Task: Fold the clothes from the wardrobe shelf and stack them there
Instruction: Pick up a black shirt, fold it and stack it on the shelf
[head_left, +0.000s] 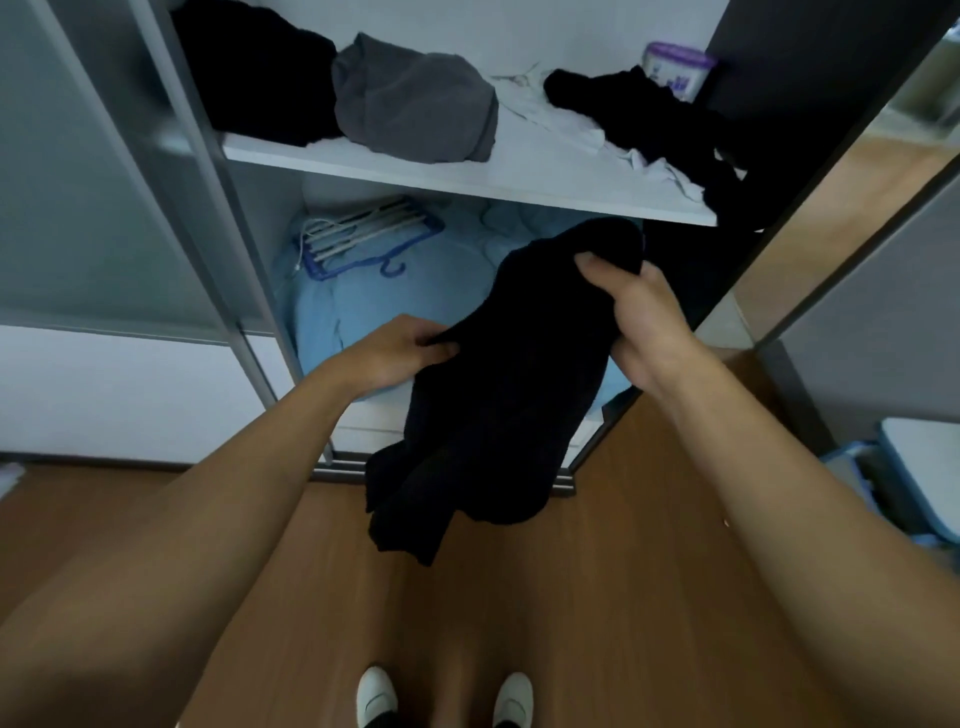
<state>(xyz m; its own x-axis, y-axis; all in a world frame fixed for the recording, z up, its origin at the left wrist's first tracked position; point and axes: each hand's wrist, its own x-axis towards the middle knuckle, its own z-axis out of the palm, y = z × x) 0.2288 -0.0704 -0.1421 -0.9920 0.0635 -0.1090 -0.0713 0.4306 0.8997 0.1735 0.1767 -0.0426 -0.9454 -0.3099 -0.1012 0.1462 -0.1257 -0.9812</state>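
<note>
A black garment (498, 384) is held in the air below the wardrobe shelf (467, 179). It is pinched at its left edge by the left hand (400, 348) and gripped near its top by the right hand (644, 322), fingers closed. At twelve o'clock, a grey garment (415, 104) and what seem to be other black clothes (639, 114) lie unfolded on the shelf.

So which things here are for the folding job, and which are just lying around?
For the job: black garment held by left hand and right hand; grey garment, white garment, shelf.

Lying about: blue hanger, purple-lidded tub, blue bedding.
</note>
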